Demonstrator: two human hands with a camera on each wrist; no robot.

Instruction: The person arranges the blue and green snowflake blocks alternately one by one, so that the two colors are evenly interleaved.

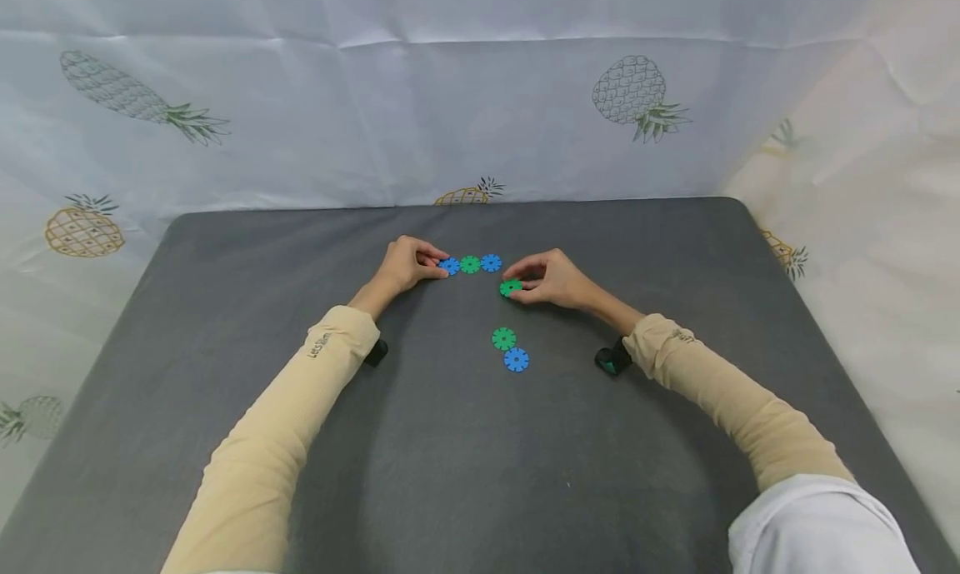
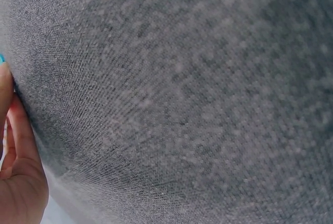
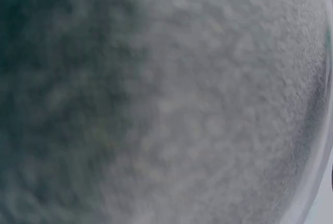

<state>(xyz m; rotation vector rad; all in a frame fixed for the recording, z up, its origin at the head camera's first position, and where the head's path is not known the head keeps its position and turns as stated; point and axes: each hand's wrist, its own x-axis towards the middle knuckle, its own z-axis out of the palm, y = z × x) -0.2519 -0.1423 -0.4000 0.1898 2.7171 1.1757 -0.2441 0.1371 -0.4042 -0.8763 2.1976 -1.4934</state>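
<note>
Pineapple-print cloth [image 1: 480,124] backs the whole scene, upright beyond the dark grey table [image 1: 450,466]; the middle green disc [image 1: 469,265], notched at its rim, lies on the far part of that table and serves as your landmark.

Immediately left of the middle green disc sits the left blue disc [image 1: 450,267]; immediately right of it, the right blue disc [image 1: 491,262]; the three form a row, edge to edge, though you cannot tell from here whether their notches interlock.

Your left hand [image 1: 407,264] comes in from the landmark's left, thumb and finger close together, pinching the left blue disc at its outer edge; your right hand [image 1: 553,281] is to the landmark's right, its fingers narrowed to a pinch on the held green disc [image 1: 511,287], which is right of the landmark and a little nearer you; whether it touches the table, you cannot tell.

Nearer you than the landmark, and slightly right, lies the loose green disc [image 1: 504,338]; the loose blue disc [image 1: 516,360] is just beside it, farther from the landmark; cream sleeves [image 1: 262,441] cover both your forearms.
</note>
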